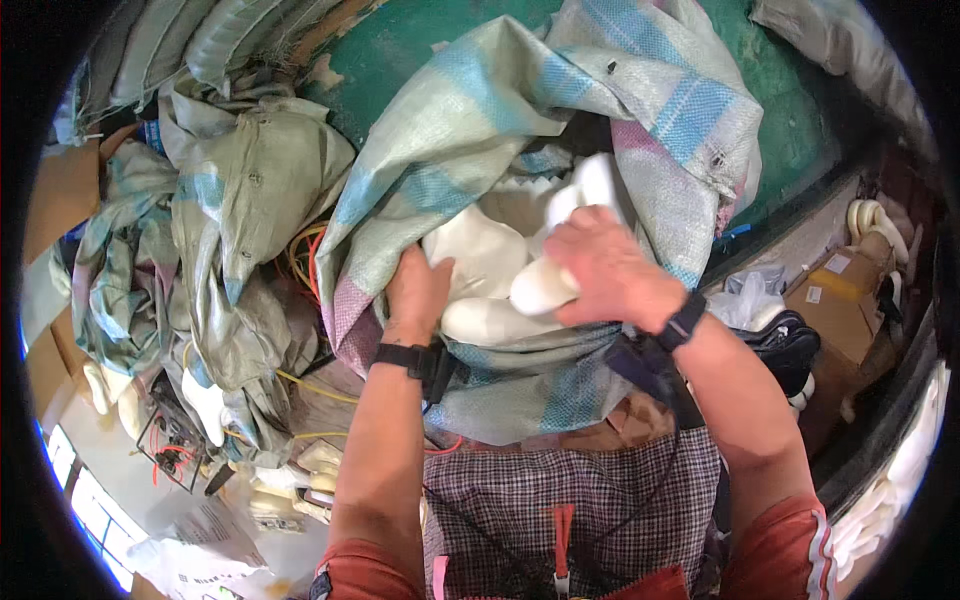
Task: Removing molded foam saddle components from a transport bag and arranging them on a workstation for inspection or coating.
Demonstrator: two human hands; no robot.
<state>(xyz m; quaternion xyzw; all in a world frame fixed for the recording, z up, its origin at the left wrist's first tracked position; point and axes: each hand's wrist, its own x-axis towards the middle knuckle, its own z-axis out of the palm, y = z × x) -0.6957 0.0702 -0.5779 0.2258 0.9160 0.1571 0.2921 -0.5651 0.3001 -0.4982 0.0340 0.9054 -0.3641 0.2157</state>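
A big woven plastic sack (pixel 470 95), pale with blue and pink bands, gapes in front of me, its mouth folded back. Inside lie several off-white shoe soles (pixel 480 255), one with a toothed edge at the back. My right hand (pixel 612 268) is closed round a white shoe sole (pixel 541 288) above the others; another white piece beyond its fingers is blurred. At the left side of the pile, my left hand (pixel 418 290) grips the edge of a sole, its thumb on top and its fingertips partly hidden. Both wrists wear dark straps.
More woven sacks (pixel 250 190) are heaped at the left, near yellow and orange cords. Pale soles and a plastic bag (pixel 205 545) lie lower left. At the right are a cardboard box (pixel 838 300), dark shoes (pixel 780 350) and a stack of pale pieces (pixel 885 510). A checked cloth (pixel 590 500) covers my lap.
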